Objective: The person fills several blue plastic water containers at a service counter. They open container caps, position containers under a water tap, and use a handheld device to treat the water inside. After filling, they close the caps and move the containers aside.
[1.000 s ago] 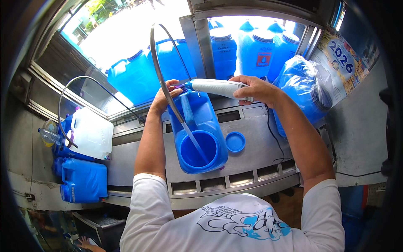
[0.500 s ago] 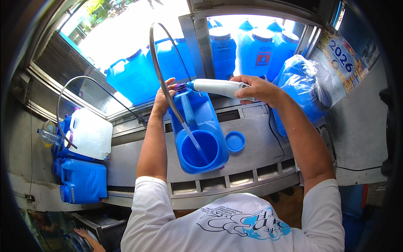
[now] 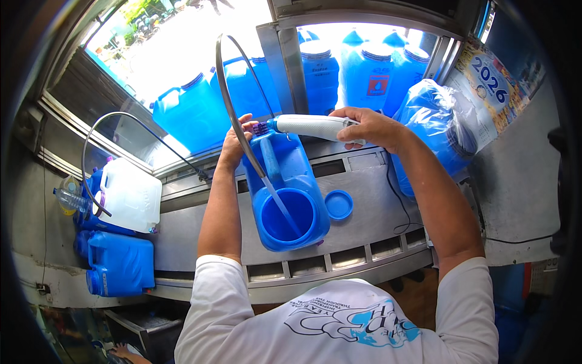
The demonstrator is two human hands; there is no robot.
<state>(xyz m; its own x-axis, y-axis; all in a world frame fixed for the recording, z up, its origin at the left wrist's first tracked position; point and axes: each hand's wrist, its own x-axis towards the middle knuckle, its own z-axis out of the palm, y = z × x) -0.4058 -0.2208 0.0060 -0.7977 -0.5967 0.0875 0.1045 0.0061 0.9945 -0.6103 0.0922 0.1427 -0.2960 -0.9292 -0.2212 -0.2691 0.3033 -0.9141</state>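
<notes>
A blue slim water jug (image 3: pixel 257 212) stands on the counter with its wide mouth toward me. A clear hose (image 3: pixel 229 100) arches over it and runs water into that mouth. At the jug's far end, my left hand (image 3: pixel 235 144) has its fingers closed around the small purple cap (image 3: pixel 261 128), partly behind the hose. My right hand (image 3: pixel 371 128) grips a white corded tool that looks like a heat gun (image 3: pixel 306 125), held level with its blue tip close against the cap. A round blue lid (image 3: pixel 338 205) lies beside the jug.
More blue jugs (image 3: pixel 185 115) and round containers (image 3: pixel 376 79) line the window ledge. On the right stands a plastic-wrapped blue container (image 3: pixel 424 133). White (image 3: pixel 130 194) and blue jugs (image 3: pixel 124 261) sit at left under a second hose (image 3: pixel 121 113). A black cord (image 3: pixel 397 188) trails over the metal counter (image 3: pixel 376 212).
Both my hands keep their places at the cap, and water still runs. At the lower left, another person's hand has shifted lower. The view has moved very slightly.
</notes>
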